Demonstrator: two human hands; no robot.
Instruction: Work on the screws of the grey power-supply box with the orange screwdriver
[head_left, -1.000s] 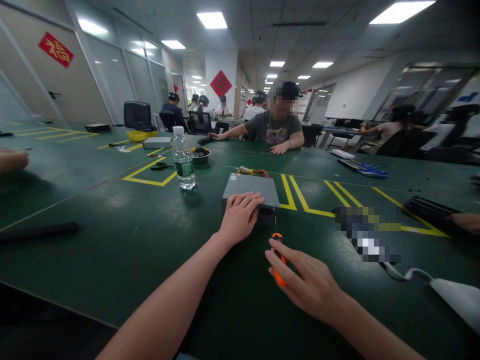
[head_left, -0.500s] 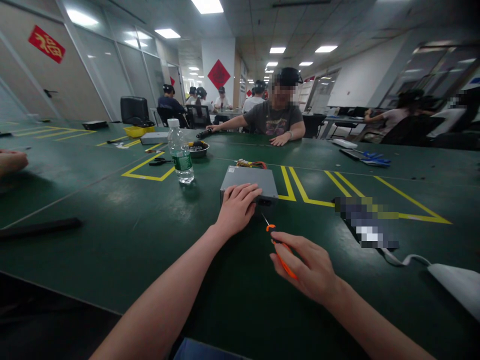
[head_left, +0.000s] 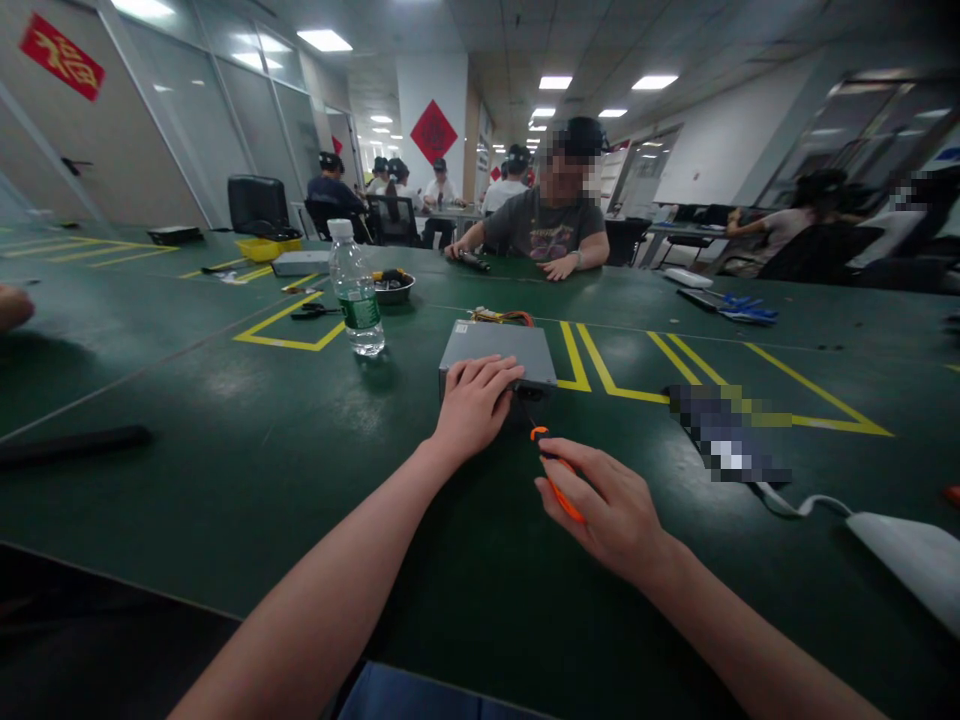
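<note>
Just above the middle of the frame, the left hand (head_left: 472, 400) lies palm down on the near edge of the grey metal box (head_left: 501, 345), fingers spread flat over its top rather than curled round anything. The box sits flat on the green table (head_left: 225, 420), with a bundle of coloured wires (head_left: 504, 317) at its far end. Just below and to the right, the right hand (head_left: 609, 510) is closed round the orange-handled screwdriver (head_left: 556, 482), thumb and fingertips pinching the handle. The tool's long axis slants from lower right to upper left, so its thin shaft points at the near face of the box, just under the left hand's fingertips (whether the tip touches that face is too small to tell). Seen from the right hand, the box lies up and slightly left and very near. The left hand is the one already on it. A water bottle (head_left: 357, 300) stands further left, well apart, with yellow tape lines (head_left: 600, 375) on the table beside the box. Another person (head_left: 551, 235) sits across the table near the top centre.
</note>
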